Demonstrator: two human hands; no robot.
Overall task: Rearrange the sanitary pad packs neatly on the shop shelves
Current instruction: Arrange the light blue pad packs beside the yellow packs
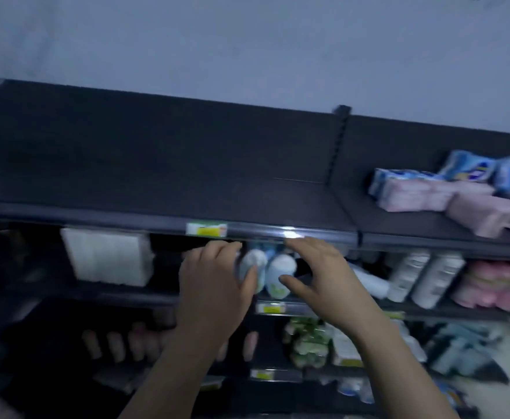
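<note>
While my left hand (214,282) curls round one of two rounded white-and-blue packages (252,266) on the dark middle shelf (121,293) and my right hand (317,276) hovers beside, fingers spread, the pink and blue film-wrapped sanitary pad packs (423,192) lie heaped at the right of the black top shelf (187,176). I judge them light, soft and slippery, best taken by their broad sides.
</note>
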